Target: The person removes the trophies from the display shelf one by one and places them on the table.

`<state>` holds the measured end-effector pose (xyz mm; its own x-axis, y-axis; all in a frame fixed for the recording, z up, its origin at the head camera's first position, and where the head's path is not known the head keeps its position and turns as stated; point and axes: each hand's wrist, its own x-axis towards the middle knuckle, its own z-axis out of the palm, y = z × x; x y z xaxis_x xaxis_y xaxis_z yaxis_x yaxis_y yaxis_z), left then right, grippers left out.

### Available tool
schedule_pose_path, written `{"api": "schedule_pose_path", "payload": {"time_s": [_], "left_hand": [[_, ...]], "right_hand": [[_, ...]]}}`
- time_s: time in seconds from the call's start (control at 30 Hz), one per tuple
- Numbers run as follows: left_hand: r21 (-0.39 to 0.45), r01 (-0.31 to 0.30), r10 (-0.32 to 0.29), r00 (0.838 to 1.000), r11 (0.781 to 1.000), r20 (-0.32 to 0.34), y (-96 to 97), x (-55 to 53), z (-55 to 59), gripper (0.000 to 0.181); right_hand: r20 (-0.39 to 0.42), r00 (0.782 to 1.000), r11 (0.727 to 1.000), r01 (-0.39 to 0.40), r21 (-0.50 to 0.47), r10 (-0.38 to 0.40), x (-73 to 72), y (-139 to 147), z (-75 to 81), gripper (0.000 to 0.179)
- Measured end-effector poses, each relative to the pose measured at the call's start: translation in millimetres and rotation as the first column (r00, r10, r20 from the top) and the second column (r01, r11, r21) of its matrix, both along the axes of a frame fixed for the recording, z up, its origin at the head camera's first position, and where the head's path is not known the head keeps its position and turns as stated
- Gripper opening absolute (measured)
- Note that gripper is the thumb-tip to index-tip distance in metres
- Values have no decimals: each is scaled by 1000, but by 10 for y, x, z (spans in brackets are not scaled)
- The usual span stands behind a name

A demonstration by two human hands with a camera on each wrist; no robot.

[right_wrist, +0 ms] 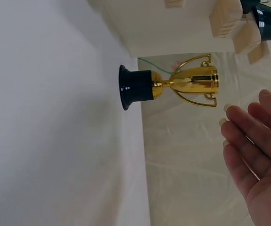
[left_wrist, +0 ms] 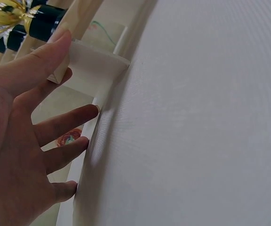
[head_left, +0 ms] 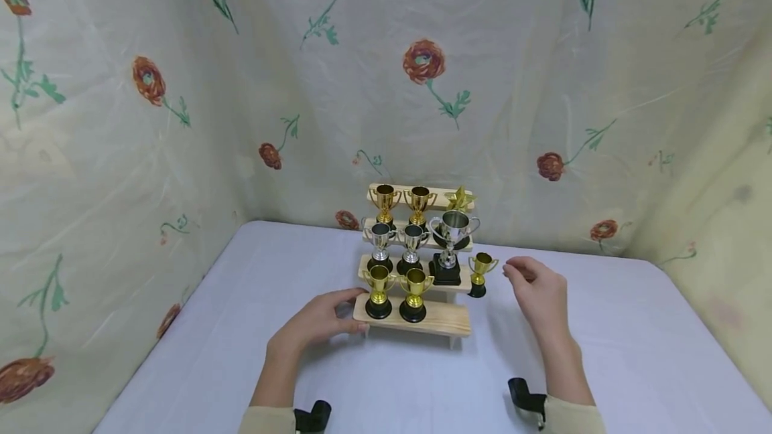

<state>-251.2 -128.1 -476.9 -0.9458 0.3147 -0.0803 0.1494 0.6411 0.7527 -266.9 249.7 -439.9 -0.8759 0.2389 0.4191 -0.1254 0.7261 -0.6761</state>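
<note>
A tiered wooden display stand (head_left: 449, 317) carries rows of small trophies. My left hand (head_left: 318, 320) holds the left end of its lowest step; in the left wrist view the thumb (left_wrist: 55, 51) lies on the plank's edge, the index finger reaches behind it and the other fingers spread apart. To the right of the stand, a small gold trophy (head_left: 480, 272) with a black base stands upright on the table. Just right of that cup is my right hand (head_left: 541, 290), its fingers loosely bent and holding nothing. The right wrist view shows a gap between the fingertips (right_wrist: 224, 123) and the gold trophy (right_wrist: 192, 81).
Two gold trophies (head_left: 415, 290) stand on the lowest step. Behind them are silver trophies, including a larger one (head_left: 449, 233) at the right, then gold cups and a gold star (head_left: 460, 199) higher up. The white table (head_left: 229, 340) meets flowered curtains (head_left: 494, 139) behind.
</note>
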Motion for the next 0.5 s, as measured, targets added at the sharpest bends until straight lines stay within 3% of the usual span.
{"api": "schedule_pose_path", "payload": {"time_s": [0.3,0.5], "left_hand": [[5,2,-2,1000,1000,-1,-7,3,7,72],[2,-6,6,1000,1000,13,5,3,3,71]], "right_hand": [[-82,992,994,-94,54,99,85,-37,140,14],[-84,984,986,-150,68,155,149,-108,233,17]]}}
